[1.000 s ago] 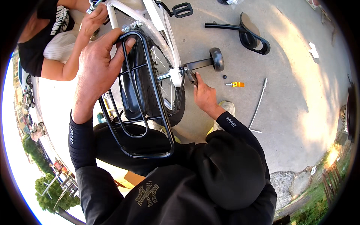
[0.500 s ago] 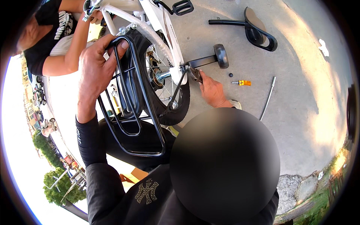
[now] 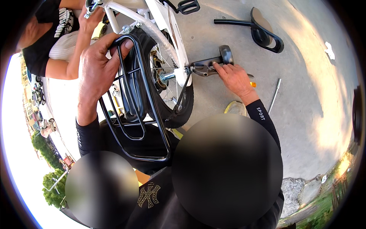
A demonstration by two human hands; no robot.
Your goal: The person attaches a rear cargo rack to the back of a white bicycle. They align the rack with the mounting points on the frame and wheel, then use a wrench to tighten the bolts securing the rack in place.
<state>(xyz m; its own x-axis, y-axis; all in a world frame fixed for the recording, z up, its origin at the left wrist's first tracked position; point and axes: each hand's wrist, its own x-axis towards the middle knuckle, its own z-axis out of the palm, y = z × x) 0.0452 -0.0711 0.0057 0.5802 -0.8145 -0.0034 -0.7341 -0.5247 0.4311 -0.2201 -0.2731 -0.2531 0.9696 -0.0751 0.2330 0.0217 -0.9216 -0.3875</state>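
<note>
My left hand (image 3: 100, 63) is closed round the upper end of a black tubular rear rack (image 3: 166, 147), which hangs beside the rear wheel (image 3: 187, 110) of a white bicycle (image 3: 173, 42). My right hand (image 3: 235, 79) grips a grey metal wrench-like tool (image 3: 204, 71); its jaw end is at the axle bolt, and the handle's tip shows past my palm. Just above the tool, a black training wheel (image 3: 226, 55) sticks out from the axle on its flat arm (image 3: 204, 62). A thin black strut (image 3: 184, 89) slants down from the axle.
Black saddle with its post (image 3: 263, 34) lies on the concrete at upper right. A metal rod (image 3: 274, 95) lies right of my forearm. An orange part (image 3: 253, 84) is mostly behind my right hand. Another person's arm (image 3: 74, 63) reaches to the frame at upper left; a pedal (image 3: 188, 6) juts out.
My right hand has moved right, from beside the tool's jaws to along its handle, which now points right. My left hand and the rack stay nearly in place.
</note>
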